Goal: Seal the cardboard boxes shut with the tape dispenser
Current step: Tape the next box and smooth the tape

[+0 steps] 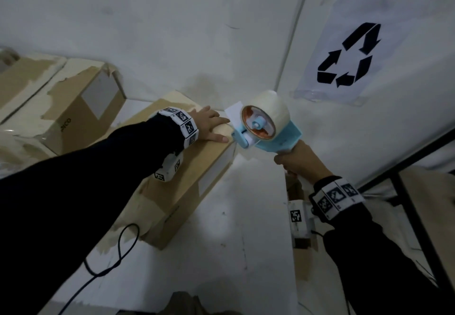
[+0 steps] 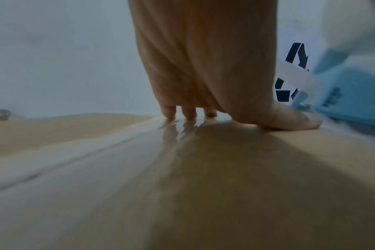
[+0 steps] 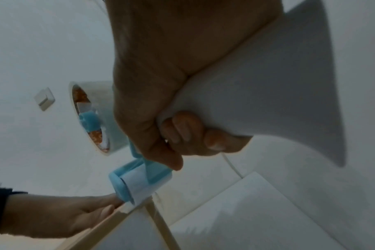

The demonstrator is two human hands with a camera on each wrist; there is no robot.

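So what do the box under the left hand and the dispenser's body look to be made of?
The brown rectangular box looks like matte cardboard, with a glossy clear tape strip reflecting the left hand fingers. The light-blue tape dispenser looks like smooth moulded plastic.

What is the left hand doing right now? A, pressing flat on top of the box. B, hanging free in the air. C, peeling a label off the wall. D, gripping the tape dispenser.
A: the left hand lies with straight fingers on top of the box, while the right hand grips the tape dispenser at the box's far end.
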